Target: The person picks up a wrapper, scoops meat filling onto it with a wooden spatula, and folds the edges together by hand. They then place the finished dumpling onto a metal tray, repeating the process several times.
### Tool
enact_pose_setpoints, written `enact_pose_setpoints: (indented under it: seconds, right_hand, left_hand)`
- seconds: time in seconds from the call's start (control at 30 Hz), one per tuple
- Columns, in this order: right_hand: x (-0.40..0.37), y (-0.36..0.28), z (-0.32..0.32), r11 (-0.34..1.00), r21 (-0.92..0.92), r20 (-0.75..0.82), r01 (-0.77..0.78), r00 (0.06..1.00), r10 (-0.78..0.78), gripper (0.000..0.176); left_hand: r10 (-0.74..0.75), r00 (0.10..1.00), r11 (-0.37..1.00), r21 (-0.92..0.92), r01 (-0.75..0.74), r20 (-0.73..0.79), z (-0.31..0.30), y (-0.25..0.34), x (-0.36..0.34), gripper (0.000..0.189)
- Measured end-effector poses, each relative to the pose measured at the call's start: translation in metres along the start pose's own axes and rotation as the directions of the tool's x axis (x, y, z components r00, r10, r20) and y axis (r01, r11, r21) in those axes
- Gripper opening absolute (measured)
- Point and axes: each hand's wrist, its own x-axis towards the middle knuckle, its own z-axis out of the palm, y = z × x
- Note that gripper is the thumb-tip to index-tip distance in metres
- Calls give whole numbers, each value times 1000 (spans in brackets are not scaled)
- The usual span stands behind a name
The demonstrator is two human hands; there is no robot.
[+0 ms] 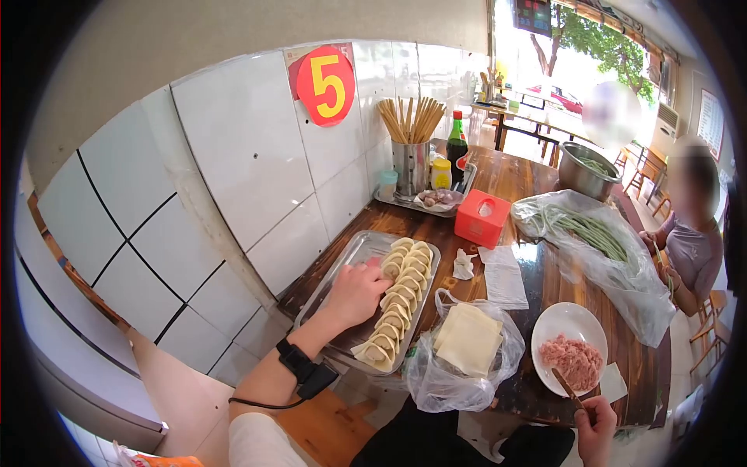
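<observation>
My left hand (356, 294) reaches over a clear tray (305, 321), its fingers curled and pressed together around a wonton (391, 270) at the row's left side; the fingertips are partly hidden. Folded wontons (397, 311) lie overlapping in rows along the tray. At the lower right, my right hand (596, 430) grips a thin brown filling stick (566, 387). The stick's tip reaches the pink minced meat (574, 359) on a white plate (548, 317). Between both hands, a stack of square wrappers (468, 336) rests on an open plastic bag (429, 381).
Behind the wrappers are a red tissue box (482, 219), a paper sheet (504, 277) and crumpled tissue (464, 265). A chopstick holder (411, 167) and sauce bottle (457, 142) stand by the wall. Long green beans (580, 229) lie bagged near a metal pot (589, 180); another person (691, 241) sits right.
</observation>
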Motion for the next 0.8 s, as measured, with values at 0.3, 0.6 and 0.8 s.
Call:
enact_pose_setpoints:
  seconds: [0.3, 0.6, 0.8]
  right_hand:
    - [-3, 10, 10, 976, 138, -64, -166, 982, 177, 8]
    - [-10, -2, -4, 997, 9, -174, -78, 982, 79, 9]
    - [-25, 3, -28, 995, -61, -218, -73, 974, 58, 10]
  left_hand:
    - [-29, 999, 987, -156, 22, -39, -15, 9, 5, 18]
    - [297, 955, 820, -506, -267, -22, -49, 183, 22, 28]
    - [341, 917, 867, -447, -222, 206, -29, 179, 28, 26]
